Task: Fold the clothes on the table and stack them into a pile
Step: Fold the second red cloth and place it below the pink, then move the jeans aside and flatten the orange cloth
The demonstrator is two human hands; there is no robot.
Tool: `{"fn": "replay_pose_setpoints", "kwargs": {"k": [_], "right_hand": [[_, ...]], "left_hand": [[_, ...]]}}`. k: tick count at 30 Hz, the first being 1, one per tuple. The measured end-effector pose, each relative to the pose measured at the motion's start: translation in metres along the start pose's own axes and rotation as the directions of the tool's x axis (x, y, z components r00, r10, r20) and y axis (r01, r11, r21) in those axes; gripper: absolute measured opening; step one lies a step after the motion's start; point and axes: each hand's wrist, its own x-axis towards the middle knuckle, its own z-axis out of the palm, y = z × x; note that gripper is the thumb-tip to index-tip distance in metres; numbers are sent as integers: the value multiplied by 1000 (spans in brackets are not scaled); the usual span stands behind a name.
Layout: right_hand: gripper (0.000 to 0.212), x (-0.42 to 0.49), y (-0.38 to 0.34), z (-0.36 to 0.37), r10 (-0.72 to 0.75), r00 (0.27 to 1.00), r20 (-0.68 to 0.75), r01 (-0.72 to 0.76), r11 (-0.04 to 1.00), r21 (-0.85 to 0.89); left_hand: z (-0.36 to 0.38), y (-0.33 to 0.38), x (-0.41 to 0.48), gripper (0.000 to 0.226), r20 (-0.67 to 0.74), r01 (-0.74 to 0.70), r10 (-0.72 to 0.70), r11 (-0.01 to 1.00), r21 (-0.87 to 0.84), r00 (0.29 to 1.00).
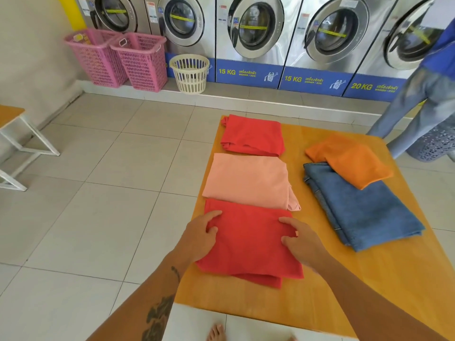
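Observation:
A folded red garment [248,244] lies at the near left of the wooden table [369,279]. My left hand [199,237] grips its left edge with curled fingers. My right hand [301,239] rests on its right side, fingers bent into the cloth. Behind it lies a folded pale pink garment [248,182], and behind that another folded red one [253,135]. On the right, folded blue jeans [364,212] lie flat, with a folded orange garment [349,161] overlapping their far end.
A person in blue stands at the table's far right corner [423,94], next to a patterned basket [438,143]. Washing machines [251,33] line the back wall. Two pink hampers [118,57] and a cream basket [189,72] stand on the tiled floor. A bench [14,134] is left.

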Motion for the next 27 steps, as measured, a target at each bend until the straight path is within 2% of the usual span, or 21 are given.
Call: {"fn": "replay_pose_setpoints", "kwargs": {"k": [3,5,8,14,19,23,27], "right_hand": [[51,3,0,-17,-33,999,-36,35,998,58],[51,4,1,-33,-30,998,-61,36,994,104],[51,6,11,-63,-14,995,-99,29,988,154],[47,16,62,-141,69,988,-137,-31,965,259],[48,39,111,-204,141,972,-188,-47,900,434],[52,60,136,-246,182,975,-129,-75,811,580],[54,88,143,-271,235,971,-34,-144,695,705]], "left_hand": [[-15,8,7,40,-151,35,-13,989,146,989],[-24,23,14,36,-266,36,26,973,226,963],[-25,54,27,36,-332,-43,117,974,222,936],[46,143,61,36,-257,-246,293,949,199,921],[138,220,88,42,-71,-342,362,919,195,930],[199,263,107,50,-6,-319,330,918,234,944],[228,286,124,54,64,-322,317,905,279,946]]}}
